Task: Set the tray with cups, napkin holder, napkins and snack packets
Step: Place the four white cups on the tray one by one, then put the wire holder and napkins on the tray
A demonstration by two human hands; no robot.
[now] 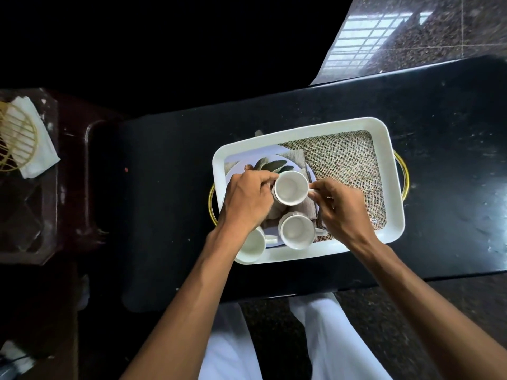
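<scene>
A white rectangular tray (389,149) with gold handles lies on a black table, its floor printed with burlap and a plate picture. Three white cups stand in its left half. My left hand (247,201) grips the side of the far cup (290,186), while my right hand (340,207) pinches that cup's handle. A second cup (297,231) sits upright just nearer me. The third cup (253,244) is at the tray's near left corner, partly hidden under my left wrist. A gold wire napkin holder (16,138) with white napkins (38,149) rests far left.
The black table (439,105) stretches to the right and ends close to my legs. A dark red plastic stool (68,160) at the left carries the napkin holder. Speckled stone floor (439,31) shows beyond the table. No snack packets are in view.
</scene>
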